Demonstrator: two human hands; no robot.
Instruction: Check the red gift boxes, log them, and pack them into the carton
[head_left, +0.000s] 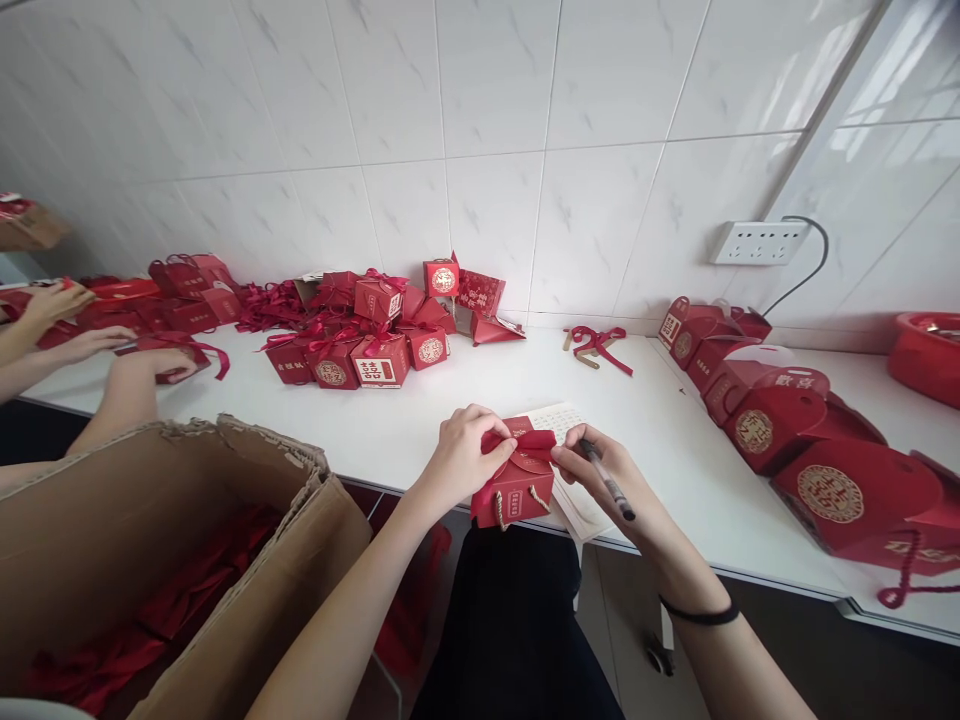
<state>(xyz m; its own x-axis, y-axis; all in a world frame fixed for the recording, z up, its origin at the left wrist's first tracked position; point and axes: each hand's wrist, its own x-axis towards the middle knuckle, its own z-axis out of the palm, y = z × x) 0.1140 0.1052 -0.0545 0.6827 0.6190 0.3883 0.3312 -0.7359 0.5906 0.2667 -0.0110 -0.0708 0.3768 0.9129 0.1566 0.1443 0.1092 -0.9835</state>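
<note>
A small red gift box point(530, 490) with two twisted cord handles sits at the table's front edge, above my lap. Across its top lies a red ribbon point(538, 440) in a bow. My left hand point(469, 450) is closed on the left side of the ribbon, thumb pressing near its middle. On the other side, my right hand point(600, 465) pinches the ribbon's right end, while a black-capped pen point(609, 482) rests between its fingers. Partly under the box is a sheet of paper point(566, 415) with printed or written characters.
Several finished-looking red boxes point(381, 362) are heaped at the back left. More red boxes point(757, 425) line the right side. Loose ribbons point(598, 345) lie near the wall. An open cardboard box point(330, 530) stands at my left. Another person's hands point(161, 365) work at far left.
</note>
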